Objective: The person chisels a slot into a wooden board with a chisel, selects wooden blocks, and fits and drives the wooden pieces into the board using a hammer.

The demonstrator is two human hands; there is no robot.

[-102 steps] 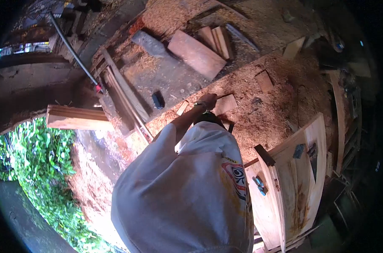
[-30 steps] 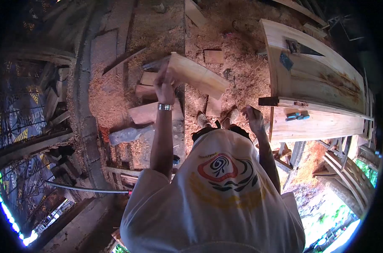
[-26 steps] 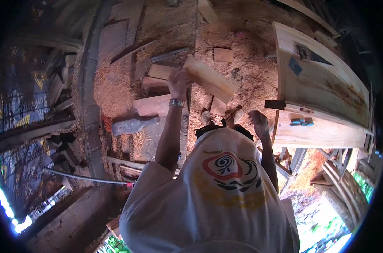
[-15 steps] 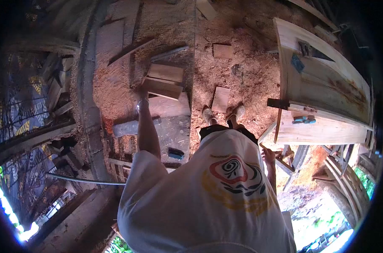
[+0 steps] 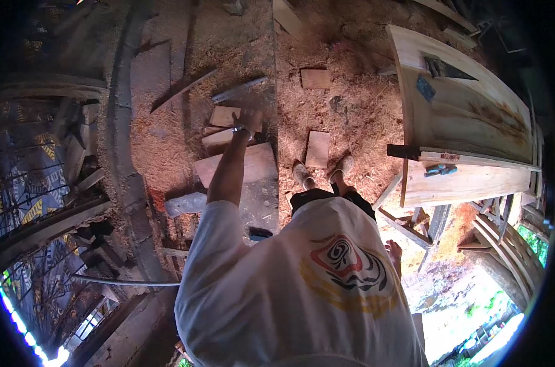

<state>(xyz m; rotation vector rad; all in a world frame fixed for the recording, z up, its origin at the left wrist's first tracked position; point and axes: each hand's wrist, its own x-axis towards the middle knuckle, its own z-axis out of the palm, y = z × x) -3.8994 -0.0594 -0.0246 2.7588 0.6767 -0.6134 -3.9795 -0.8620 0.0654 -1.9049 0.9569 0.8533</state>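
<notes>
My left hand (image 5: pixel 248 121) reaches out over two short wooden blocks, its fingers spread above their right end and somewhat blurred. The farther block (image 5: pixel 224 115) and the nearer block (image 5: pixel 217 140) lie side by side, partly covered by the hand and wrist. I cannot tell whether the fingers touch them. Under my forearm, a wider flat board (image 5: pixel 253 164) rests on the dark work surface. My right hand (image 5: pixel 394 249) hangs low beside my shirt, fingers loosely bent and apart, with nothing visible in it.
On the right stand large pale planks (image 5: pixel 473 186) with a blue-handled tool (image 5: pixel 440 170) on top. A small board (image 5: pixel 318 149) lies by my feet on the sawdust-covered floor, another board (image 5: pixel 315 78) beyond. A wood strip (image 5: pixel 184 89) lies left of the blocks.
My left hand has moved from the blocks' left end to their right end, and its fingers now show spread. My right hand hangs slightly lower in view.
</notes>
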